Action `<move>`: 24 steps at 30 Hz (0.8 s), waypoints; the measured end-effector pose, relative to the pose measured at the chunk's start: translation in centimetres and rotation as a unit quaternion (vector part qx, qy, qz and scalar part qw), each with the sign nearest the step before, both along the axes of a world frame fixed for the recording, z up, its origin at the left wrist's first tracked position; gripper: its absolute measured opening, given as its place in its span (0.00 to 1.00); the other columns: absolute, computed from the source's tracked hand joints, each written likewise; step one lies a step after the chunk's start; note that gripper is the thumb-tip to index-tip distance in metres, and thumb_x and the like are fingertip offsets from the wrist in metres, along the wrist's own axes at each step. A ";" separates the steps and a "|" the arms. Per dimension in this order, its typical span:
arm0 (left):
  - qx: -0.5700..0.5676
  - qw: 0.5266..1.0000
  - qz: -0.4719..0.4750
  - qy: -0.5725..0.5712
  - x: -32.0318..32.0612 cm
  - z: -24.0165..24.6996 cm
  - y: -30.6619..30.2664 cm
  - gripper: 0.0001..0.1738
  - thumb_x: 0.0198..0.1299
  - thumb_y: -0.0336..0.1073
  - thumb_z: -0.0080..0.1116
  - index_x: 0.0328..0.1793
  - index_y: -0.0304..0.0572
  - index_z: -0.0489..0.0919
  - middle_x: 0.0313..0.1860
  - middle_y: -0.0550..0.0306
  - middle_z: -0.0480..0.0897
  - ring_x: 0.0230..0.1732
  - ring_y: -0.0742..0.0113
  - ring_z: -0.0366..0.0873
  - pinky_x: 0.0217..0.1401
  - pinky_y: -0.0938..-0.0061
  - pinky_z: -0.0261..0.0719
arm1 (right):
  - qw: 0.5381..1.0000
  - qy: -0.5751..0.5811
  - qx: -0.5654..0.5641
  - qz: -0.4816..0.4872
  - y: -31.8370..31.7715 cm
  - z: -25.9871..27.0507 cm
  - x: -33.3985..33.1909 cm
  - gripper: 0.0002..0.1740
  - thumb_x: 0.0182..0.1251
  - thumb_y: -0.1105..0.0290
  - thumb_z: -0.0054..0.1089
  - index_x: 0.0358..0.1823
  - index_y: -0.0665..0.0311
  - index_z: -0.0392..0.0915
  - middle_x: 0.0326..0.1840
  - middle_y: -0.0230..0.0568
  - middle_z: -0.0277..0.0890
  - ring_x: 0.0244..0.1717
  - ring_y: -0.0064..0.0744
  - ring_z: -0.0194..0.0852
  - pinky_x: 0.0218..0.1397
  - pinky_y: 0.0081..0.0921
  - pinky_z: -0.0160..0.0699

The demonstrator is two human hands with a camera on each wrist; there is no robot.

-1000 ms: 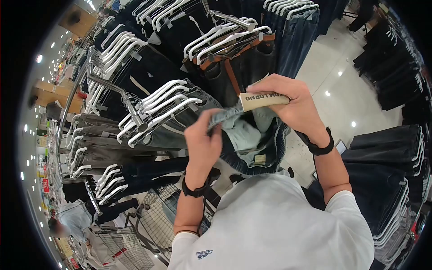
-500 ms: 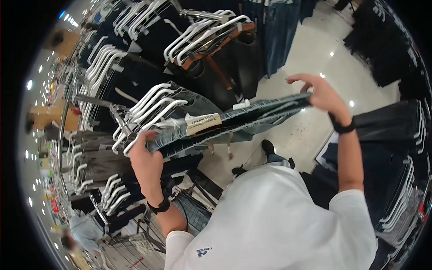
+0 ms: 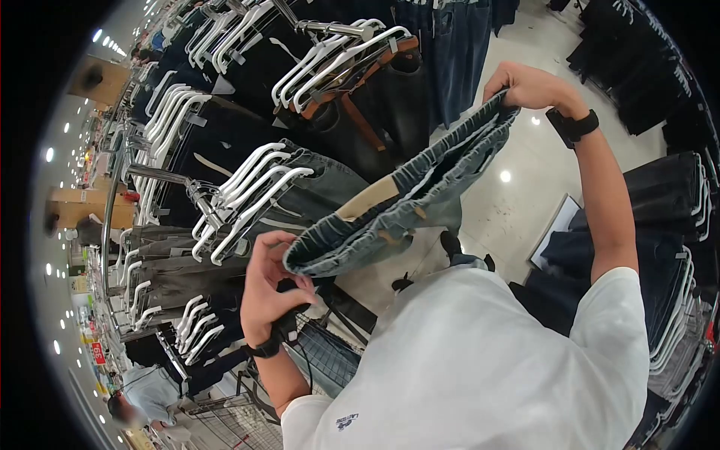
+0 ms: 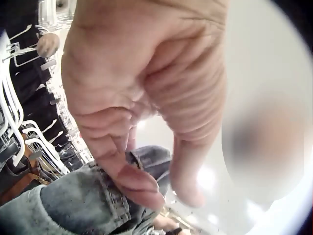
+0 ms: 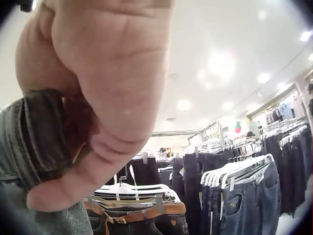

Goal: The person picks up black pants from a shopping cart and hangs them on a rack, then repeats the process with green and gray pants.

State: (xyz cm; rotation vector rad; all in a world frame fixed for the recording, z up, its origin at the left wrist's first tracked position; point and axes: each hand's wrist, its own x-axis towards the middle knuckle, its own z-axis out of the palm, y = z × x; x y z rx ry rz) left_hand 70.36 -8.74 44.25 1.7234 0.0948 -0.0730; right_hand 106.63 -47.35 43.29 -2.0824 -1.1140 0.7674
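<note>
A pair of blue-grey jeans (image 3: pixel 375 244) is stretched out before me, its elastic-looking waistband slanting up to the right. A tan label (image 3: pixel 370 199) shows on the far side of the band. My right hand (image 3: pixel 534 87) grips the upper right end; in the right wrist view its thumb (image 5: pixel 63 191) lies over the denim waistband (image 5: pixel 41 132). At the lower left end is my left hand (image 3: pixel 266 292), fingers touching the band and thumb spread away. The left wrist view shows a finger (image 4: pixel 142 188) across the denim (image 4: pixel 83 200).
Pants on white hangers (image 3: pixel 255 180) fill metal racks at left and ahead. Dark pants with a brown belt (image 3: pixel 360 116) hang ahead. Folded dark jeans (image 3: pixel 600 262) lie at right. A wire cart (image 3: pixel 330 360) stands at lower left; another person (image 3: pixel 150 394) is beyond.
The jeans went from bunched open to stretched lengthwise. Their right end then rose with my right hand. My left hand moved out left, then slightly back right, its thumb now off the band.
</note>
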 end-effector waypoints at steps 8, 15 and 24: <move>0.376 0.922 0.057 -0.077 -0.8 1.4 -3.8 0.39 0.46 0.18 0.77 0.69 0.38 0.79 0.42 0.54 0.88 0.32 0.70 0.82 0.34 0.78 0.77 | 0.998 -0.056 -0.010 -0.002 0.1 -2.3 -0.6 0.20 0.48 0.87 0.52 0.43 0.73 0.87 0.35 0.46 0.87 0.38 0.36 0.84 0.48 0.29 0.82; 0.457 0.878 -0.093 -0.108 -0.6 5.4 -4.2 0.21 0.43 0.23 0.79 0.46 0.40 0.84 0.29 0.59 0.84 0.18 0.68 0.76 0.21 0.76 0.71 | 0.984 -0.089 -0.087 -0.125 2.0 -2.8 -3.7 0.16 0.53 0.86 0.62 0.45 0.72 0.79 0.41 0.48 0.82 0.41 0.49 0.84 0.44 0.40 0.81; 0.463 0.864 0.031 -0.196 -1.2 8.1 -5.1 0.18 0.33 0.21 0.72 0.33 0.42 0.80 0.21 0.63 0.79 0.13 0.72 0.66 0.19 0.77 0.61 | 0.903 -0.313 0.291 -0.039 4.4 -8.2 -10.3 0.23 0.58 0.59 0.78 0.49 0.64 0.79 0.55 0.50 0.82 0.52 0.51 0.84 0.52 0.39 0.84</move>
